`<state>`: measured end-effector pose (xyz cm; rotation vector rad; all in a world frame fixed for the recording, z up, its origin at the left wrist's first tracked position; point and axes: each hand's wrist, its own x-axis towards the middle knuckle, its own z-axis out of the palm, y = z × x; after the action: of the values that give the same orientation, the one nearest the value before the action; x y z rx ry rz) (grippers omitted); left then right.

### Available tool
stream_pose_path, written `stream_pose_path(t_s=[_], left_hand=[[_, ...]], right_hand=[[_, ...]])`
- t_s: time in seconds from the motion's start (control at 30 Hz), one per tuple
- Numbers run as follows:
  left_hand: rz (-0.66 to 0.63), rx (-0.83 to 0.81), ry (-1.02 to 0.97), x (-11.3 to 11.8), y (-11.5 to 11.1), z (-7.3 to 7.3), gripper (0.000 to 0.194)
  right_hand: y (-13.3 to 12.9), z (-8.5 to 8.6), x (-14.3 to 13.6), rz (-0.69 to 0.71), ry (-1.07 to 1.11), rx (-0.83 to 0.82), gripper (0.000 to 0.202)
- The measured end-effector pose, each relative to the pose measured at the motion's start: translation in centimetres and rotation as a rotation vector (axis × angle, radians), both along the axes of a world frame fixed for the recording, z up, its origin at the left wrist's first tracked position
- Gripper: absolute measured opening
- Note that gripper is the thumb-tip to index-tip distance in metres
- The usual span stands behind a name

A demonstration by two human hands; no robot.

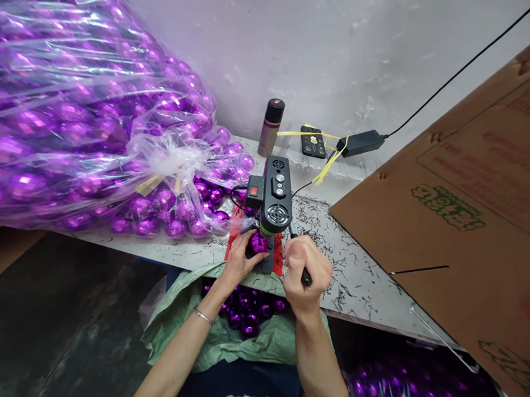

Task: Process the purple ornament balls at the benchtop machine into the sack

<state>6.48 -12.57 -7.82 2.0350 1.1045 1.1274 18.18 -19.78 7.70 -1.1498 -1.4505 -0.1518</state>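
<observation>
My left hand [242,258] pinches a shiny purple faceted ball [259,242] and keeps it beneath the head of a small black bench drill press [277,192]. A red switch sits on the box at the machine's left side. Wrapped round the machine's black lever handle [306,277] is my right hand [307,269], in a fist. The tool tip over the ball is hidden by the machine head. Under the base lies a red sheet [278,254]. Below my hands, an open green woven sack [183,323] holds several more purple balls [249,326].
A large clear plastic bag [168,156] of purple balls lies at the left. Behind the machine stand a spray can [271,126], a black phone-like item [312,141] and a power adapter [361,143]. Dark shavings [335,254] litter the table. A cardboard box [463,210] fills the right.
</observation>
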Motion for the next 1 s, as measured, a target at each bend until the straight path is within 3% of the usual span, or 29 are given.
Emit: stream_pose_path(t_s=[0.1, 0.4, 1.0], left_hand=[[-0.002, -0.019, 0.003, 0.1, 0.0, 0.0, 0.056], [-0.033, -0.007, -0.029, 0.0, 0.0, -0.1, 0.057], [-0.031, -0.026, -0.054, 0.2, 0.3, -0.4, 0.054]], right_hand=[[-0.2, -0.9, 0.0, 0.004, -0.035, 0.013, 0.026], [0.2, -5.9, -0.3, -0.034, -0.118, 0.157, 0.027], [1.0, -8.0, -0.4, -0.067, -0.071, 0.226, 0.031]])
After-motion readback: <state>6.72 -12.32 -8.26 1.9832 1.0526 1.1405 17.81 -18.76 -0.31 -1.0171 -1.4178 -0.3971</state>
